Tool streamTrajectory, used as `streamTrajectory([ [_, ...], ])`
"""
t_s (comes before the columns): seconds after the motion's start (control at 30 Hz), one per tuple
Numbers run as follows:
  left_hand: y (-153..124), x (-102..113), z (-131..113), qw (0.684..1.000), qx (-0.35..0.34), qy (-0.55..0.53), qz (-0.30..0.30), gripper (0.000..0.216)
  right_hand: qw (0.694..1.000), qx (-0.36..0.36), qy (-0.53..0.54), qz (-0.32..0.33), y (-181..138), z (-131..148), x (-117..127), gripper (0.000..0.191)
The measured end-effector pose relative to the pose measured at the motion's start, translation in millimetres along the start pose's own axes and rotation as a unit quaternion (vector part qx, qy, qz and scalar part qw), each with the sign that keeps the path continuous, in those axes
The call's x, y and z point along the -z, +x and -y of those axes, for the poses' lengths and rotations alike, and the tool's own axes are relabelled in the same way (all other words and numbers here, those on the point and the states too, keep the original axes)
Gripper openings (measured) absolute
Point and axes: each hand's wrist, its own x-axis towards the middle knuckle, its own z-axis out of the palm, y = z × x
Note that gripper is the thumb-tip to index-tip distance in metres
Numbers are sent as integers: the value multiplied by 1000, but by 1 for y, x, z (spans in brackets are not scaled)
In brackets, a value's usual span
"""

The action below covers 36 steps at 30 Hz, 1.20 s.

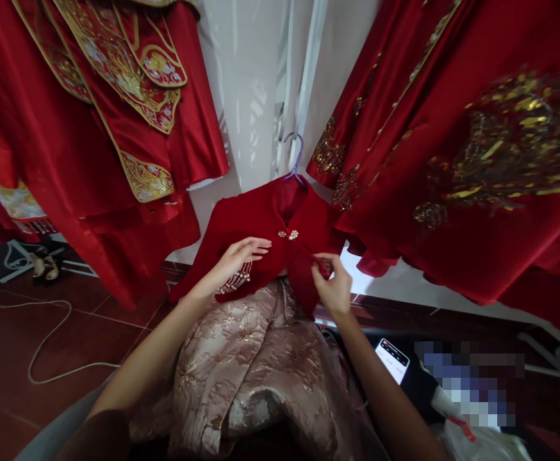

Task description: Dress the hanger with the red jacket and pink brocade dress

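Observation:
A short red jacket point(261, 221) hangs on a purple hanger point(295, 157) against the white wall, with a pearl clasp point(288, 234) at its chest. Below it falls a pale pink brocade skirt point(241, 365). My left hand point(241, 253) lies flat on the jacket's left front, fingers stretched out, just above a beaded tassel trim point(236, 282). My right hand point(332, 282) pinches the jacket's right front edge between thumb and fingers.
Red embroidered gowns hang at the left point(92, 128) and right point(477, 147). A white cable point(44, 346) loops over the dark red floor tiles. A phone point(392, 360) lies at lower right beside a white plastic bag point(482, 442). Sandals point(47, 266) stand at far left.

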Motion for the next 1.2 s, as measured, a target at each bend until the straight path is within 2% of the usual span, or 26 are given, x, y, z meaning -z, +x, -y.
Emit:
streamTrajectory([
  [0.07,-3,6,8,998,-13,27,-48,31,999,-14,19,-23,13,3,18,20],
  [0.13,-5,12,20,990,-30,72,-119,25,999,-10,52,-12,24,15,32,21],
  [0.2,-6,16,33,973,-41,118,-194,19,996,15,81,42,30,33,41,24],
  [0.27,-7,19,44,960,-42,147,-233,14,989,41,94,111,29,52,43,24],
  [0.37,-9,18,54,960,-42,163,-223,12,967,69,99,223,21,73,31,20],
  [0.43,-10,15,55,961,-48,175,-209,14,952,84,109,274,15,76,15,19],
  [0.57,-9,10,56,961,-49,191,-195,20,939,90,126,308,9,62,-24,26],
  [0.67,-7,8,56,961,-44,188,-199,18,923,52,182,336,9,49,-49,39],
  [0.73,-6,9,56,960,-44,183,-206,18,921,28,205,331,11,44,-63,39],
  [0.9,-6,10,53,963,-49,159,-211,18,949,15,180,260,16,42,-88,22],
  [1.2,-8,12,50,972,-39,122,-198,19,951,-7,195,238,12,45,-87,28],
])
